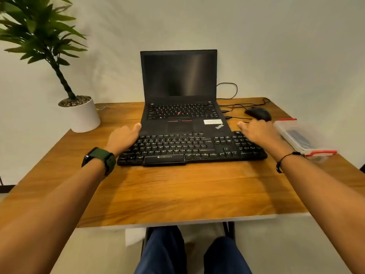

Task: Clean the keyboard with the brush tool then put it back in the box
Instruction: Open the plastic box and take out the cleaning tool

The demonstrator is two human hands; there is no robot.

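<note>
- Right hand (256, 133) hovered over the right end of the keyboard (189, 149); grip loose, fingers pointed forward and held nothing.
- Left hand (123, 138) sat at the keyboard's left end, thumb up against the front-left corner of the laptop (179, 91); fingers curled down past the far edge and hidden, so whether the grip was closed on the keyboard could not be told.
- Both forearms reached straight forward, roughly parallel, one at each end of the keyboard.
- Keyboard lay on the desk (177, 190), long axis left to right, far edge touching the laptop's front edge.
- Key relation: the box (304, 138), clear plastic with red clips, lay just right of the right hand, near the desk's right edge, long axis running away from the person at a slant.
- Lid looked shut; something dark showed inside, likely the brush, too blurred to confirm.
- Right hand was clearly nearer the box; left was well apart from it.
- Judged: brushing not yet begun; next move a short sideways reach right to the box.
- Mouse (257, 113) sat just beyond the right hand, near the box's far end, cables trailing behind.
- Potted plant (79, 113) stood at the far-left corner, out of the way.
</note>
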